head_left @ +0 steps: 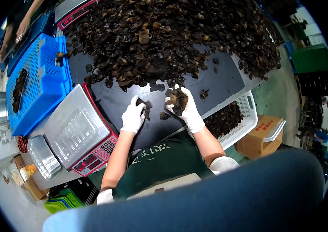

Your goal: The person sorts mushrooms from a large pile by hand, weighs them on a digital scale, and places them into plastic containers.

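Observation:
My right hand (pixel 192 115), in a white glove, is closed around a clump of dark wood ear mushrooms (pixel 177 101) just above the black tabletop (pixel 226 80). Also gloved, my left hand (pixel 132 118) pinches a smaller wood ear piece (pixel 147 110) a little to the left. Between the two hands a loose wood ear piece (pixel 165 115) lies on the table. Beyond them spreads a large heap of wood ear mushrooms (pixel 148 42), brown to black. Another single piece (pixel 204 93) rests right of my right hand.
A red-framed scale (pixel 104 149) bearing a clear plastic tray (pixel 79 125) stands at left, near stacked clear trays (pixel 44 156) and a blue crate (pixel 50 79). A white basket (pixel 250 118) of wood ear and a cardboard box (pixel 262 133) are right. Another person's hand (pixel 23 30) shows upper left.

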### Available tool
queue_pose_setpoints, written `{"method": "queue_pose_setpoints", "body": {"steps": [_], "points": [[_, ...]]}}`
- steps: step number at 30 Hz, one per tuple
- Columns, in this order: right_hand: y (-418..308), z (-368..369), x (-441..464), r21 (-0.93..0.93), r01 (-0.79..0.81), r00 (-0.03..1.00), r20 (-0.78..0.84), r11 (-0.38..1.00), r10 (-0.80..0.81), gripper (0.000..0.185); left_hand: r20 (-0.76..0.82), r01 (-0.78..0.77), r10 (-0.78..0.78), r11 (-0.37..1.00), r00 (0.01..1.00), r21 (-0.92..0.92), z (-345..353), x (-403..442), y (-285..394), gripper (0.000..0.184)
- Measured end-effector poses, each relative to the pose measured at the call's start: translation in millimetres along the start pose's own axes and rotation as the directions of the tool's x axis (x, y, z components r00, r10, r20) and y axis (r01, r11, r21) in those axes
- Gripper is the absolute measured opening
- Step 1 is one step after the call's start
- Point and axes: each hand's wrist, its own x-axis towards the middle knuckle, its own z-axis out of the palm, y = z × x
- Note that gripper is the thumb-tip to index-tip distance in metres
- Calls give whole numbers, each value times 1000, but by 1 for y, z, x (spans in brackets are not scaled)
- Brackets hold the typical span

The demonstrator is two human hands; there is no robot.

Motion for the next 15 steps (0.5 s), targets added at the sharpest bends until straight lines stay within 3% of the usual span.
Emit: {"method": "queue_pose_setpoints", "body": {"steps": [3,5,6,8,9,11,14,15], "points": [[5,2,4,60,-52,995,85,997,47,20,-3,-19,19,999,1000,-41,10,9,-5,12],[11,9,3,42,-61,994,91,997,57,19,-87,-21,2,975,996,-219,14,7,-8,5],[15,14,6,29,-68,993,98,997,65,19,-194,-68,5,944,981,-323,6,1,-3,5],[26,20,15,37,-95,984,154,995,88,21,-200,-21,-78,892,977,-453,-22,-18,10,9],[34,33,16,-4,-93,991,95,996,93,23,-268,-83,-57,871,962,-484,-43,-28,14,14],[50,56,21,-126,-156,987,28,980,161,25,-354,-72,-101,893,930,-444,-95,-54,17,15],[90,96,40,-203,-276,943,131,940,305,29,-521,-62,-152,927,840,-370,-160,-89,-10,15],[109,121,39,-334,-190,975,42,923,216,29,-575,16,-213,945,790,-327,-172,-102,-28,15]]}}
